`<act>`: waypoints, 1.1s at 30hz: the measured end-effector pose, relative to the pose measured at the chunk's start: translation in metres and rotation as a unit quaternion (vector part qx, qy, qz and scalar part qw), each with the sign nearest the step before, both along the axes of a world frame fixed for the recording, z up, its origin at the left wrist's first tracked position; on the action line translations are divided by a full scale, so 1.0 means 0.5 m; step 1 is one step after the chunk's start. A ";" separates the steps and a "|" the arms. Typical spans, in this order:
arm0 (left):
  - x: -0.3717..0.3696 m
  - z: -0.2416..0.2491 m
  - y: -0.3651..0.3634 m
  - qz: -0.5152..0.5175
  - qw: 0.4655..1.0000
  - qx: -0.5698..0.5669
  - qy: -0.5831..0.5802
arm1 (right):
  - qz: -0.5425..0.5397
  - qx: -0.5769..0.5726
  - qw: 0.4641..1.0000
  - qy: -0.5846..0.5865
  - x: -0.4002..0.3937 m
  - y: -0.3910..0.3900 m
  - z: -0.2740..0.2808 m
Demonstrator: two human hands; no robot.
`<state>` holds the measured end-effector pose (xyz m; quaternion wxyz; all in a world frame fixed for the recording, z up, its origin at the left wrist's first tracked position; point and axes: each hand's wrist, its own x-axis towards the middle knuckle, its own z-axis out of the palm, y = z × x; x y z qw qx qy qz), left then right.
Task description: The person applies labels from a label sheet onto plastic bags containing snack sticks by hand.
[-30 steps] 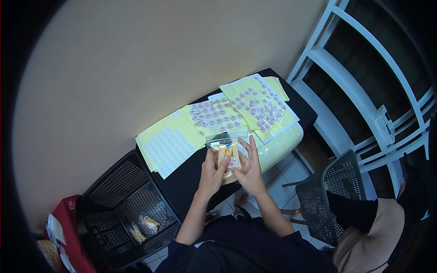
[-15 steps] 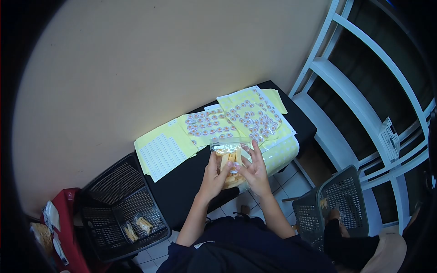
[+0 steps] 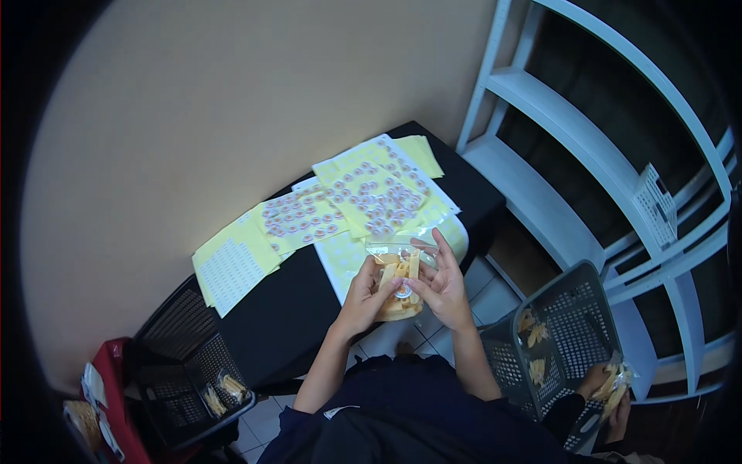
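Note:
My left hand [image 3: 362, 300] and my right hand [image 3: 446, 297] hold a clear plastic bag [image 3: 398, 309] between them, above the table's front edge. Pale yellow stick-shaped snacks [image 3: 397, 268] fill the bag. Both thumbs press by a round sticker [image 3: 403, 291] on its front. The fingers of my left hand wrap the bag's side and are partly hidden behind it. My right hand grips the other side, its index finger stretched up beside the bag's top. Just beyond the bag, yellow sheets of round stickers [image 3: 379, 193] lie on the black table [image 3: 270, 332].
A sheet with small white labels [image 3: 236, 267] lies at the table's left. A dark basket [image 3: 154, 340] with bagged snacks stands left, beside a red-covered surface [image 3: 127, 417]. At right, a co-worker's hand [image 3: 595, 380] holds bagged snacks [image 3: 616, 384] over a grey basket [image 3: 576, 298]. White shelving [image 3: 556, 100] stands behind.
The view has turned right, so the table and sheets shift left. Both my thumbs stay at the sticker on the bag. The co-worker's hands now show bagged snacks at the right basket's edge.

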<state>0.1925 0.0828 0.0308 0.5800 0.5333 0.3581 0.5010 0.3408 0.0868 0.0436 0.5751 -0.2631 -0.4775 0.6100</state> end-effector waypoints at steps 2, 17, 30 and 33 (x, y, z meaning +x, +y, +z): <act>0.039 0.000 0.007 -0.003 1.000 0.021 0.007 | -0.023 0.014 1.000 -0.008 0.034 -0.003 -0.006; 0.116 -0.068 0.065 -0.062 0.991 0.018 0.117 | -0.705 -0.100 0.691 -0.123 0.639 -0.163 -0.305; -0.037 -0.098 0.024 0.099 0.986 -0.088 0.104 | -0.699 -0.466 0.388 -0.379 0.688 -0.168 -0.438; -0.102 -0.113 -0.039 0.197 0.968 -0.132 0.079 | -0.748 -0.185 0.361 -0.525 0.669 -0.056 -0.399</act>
